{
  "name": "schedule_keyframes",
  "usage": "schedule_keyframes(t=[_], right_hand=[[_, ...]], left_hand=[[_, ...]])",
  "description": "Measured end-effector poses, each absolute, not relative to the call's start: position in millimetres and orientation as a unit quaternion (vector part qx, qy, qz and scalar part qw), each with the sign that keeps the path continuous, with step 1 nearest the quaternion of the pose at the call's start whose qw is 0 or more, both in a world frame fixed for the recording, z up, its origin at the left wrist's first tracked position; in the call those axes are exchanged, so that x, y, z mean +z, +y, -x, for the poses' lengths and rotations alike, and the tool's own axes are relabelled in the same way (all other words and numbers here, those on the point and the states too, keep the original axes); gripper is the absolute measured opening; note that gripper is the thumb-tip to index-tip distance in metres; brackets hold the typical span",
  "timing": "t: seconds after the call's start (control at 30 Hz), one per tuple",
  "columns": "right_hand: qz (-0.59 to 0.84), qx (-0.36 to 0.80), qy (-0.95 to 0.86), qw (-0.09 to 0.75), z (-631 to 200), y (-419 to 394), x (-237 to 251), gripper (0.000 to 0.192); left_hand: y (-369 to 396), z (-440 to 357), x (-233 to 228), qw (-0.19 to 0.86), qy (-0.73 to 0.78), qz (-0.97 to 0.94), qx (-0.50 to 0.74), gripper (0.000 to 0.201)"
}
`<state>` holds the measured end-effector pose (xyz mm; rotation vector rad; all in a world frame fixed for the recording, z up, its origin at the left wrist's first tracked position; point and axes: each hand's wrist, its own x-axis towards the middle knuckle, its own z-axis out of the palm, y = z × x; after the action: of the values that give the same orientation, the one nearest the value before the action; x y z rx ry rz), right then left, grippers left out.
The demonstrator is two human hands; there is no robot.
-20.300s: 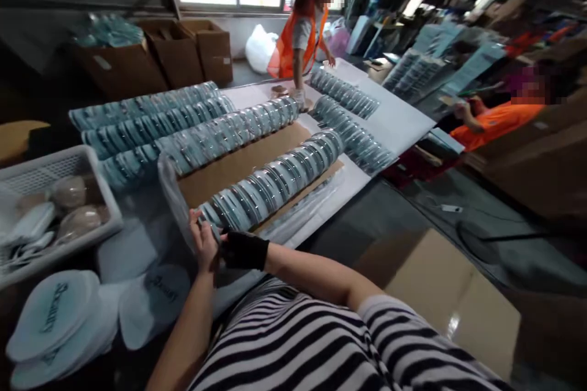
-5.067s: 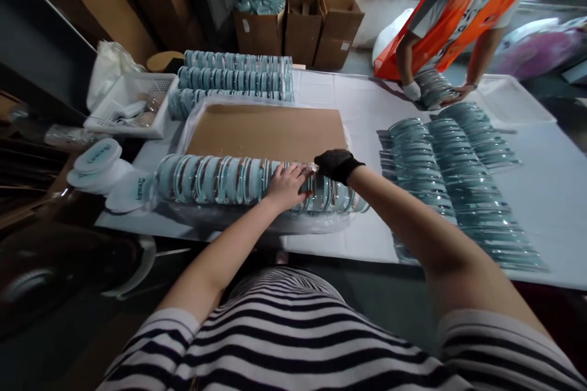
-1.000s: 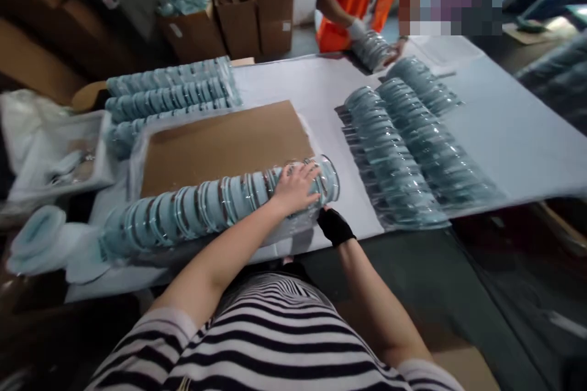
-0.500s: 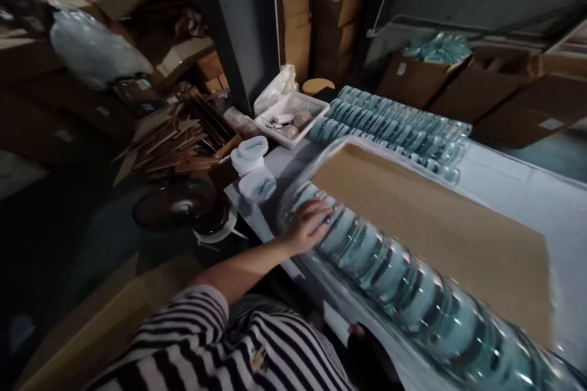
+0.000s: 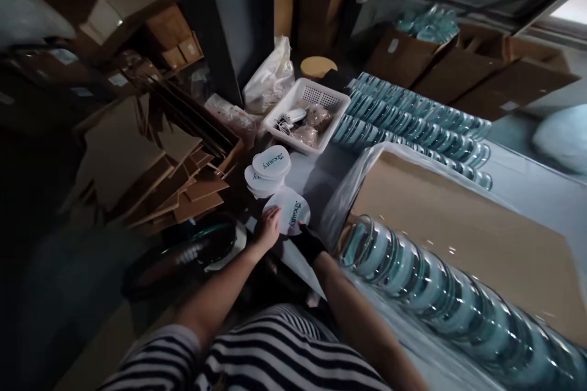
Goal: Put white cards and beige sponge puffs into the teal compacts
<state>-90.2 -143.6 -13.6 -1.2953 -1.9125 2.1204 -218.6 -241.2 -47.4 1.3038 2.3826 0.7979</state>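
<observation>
Both hands meet at the near-left corner of the counter (image 5: 527, 195), on the loose white printed disc (image 5: 290, 212) lying flat w/ its teal lettering up. Left hand (image 5: 267, 229), bare, fingertips on the disc's left edge; right hand (image 5: 307, 244), in a black glove, at its near-right edge, so they're close together w/ the disc between them. Can't tell if either has actually pinched it. Stack of same printed discs (image 5: 268, 170) sits just beyond, up-left, nearer the left hand. Row of clear-cased teal rounds (image 5: 435, 293) starts right beside the right forearm, long axis running off to the lower right along the cardboard sheet (image 5: 458, 226).
</observation>
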Motion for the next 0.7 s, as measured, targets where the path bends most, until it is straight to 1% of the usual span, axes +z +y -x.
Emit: schedule_keyframes(t=[0.07,0.17,0.2,0.27,0.3,0.37,0.43,0.47,0.5,0.57,0.63,0.7], right_hand=[[0.449,0.693,-0.564,0.026,97.6,-142.6,-25.4,0.03],[0.49,0.717,-0.49,0.069,98.2,-145.6,-28.4,0.018],[0.499,0.731,-0.457,0.089,96.9,-147.1,-25.2,0.016],[0.504,0.758,-0.394,0.124,92.5,-149.9,-13.1,0.02],[0.5,0.769,-0.374,0.135,89.1,-151.1,-4.5,0.023],[0.476,0.782,-0.373,0.15,79.5,-152.9,16.6,0.031],[0.452,0.783,-0.397,0.157,65.4,-152.9,40.5,0.043],[0.447,0.775,-0.416,0.162,56.6,-152.0,52.5,0.049],[0.447,0.759,-0.441,0.173,46.6,-150.3,64.0,0.055],[0.457,0.692,-0.51,0.227,22.6,-145.0,84.3,0.066],[0.464,0.576,-0.604,0.297,-6.7,-139.1,100.3,0.075],[0.471,0.426,-0.696,0.336,-40.5,-135.3,112.6,0.077]], left_hand=[[-245.0,221.9,-47.7,0.158,0.817,-0.482,0.274,0.055],[-247.4,226.6,-43.7,0.197,0.807,-0.471,0.297,0.057],[-247.1,228.1,-40.4,0.215,0.808,-0.445,0.32,0.057],[-245.7,231.1,-29.3,0.255,0.807,-0.353,0.399,0.058],[-245.0,232.2,-21.3,0.29,0.79,-0.3,0.45,0.059],[-244.3,232.7,-1.2,0.411,0.703,-0.211,0.541,0.062],[-243.6,228.5,22.0,0.548,0.583,-0.148,0.581,0.068],[-242.5,223.7,33.7,0.594,0.538,-0.125,0.585,0.071],[-240.4,216.7,44.9,0.618,0.513,-0.105,0.586,0.073],[-232.7,196.0,64.3,0.622,0.498,-0.079,0.599,0.07],[-220.7,166.9,78.7,0.612,0.49,-0.075,0.616,0.066],[-206.2,131.7,87.9,0.608,0.481,-0.083,0.627,0.065]])
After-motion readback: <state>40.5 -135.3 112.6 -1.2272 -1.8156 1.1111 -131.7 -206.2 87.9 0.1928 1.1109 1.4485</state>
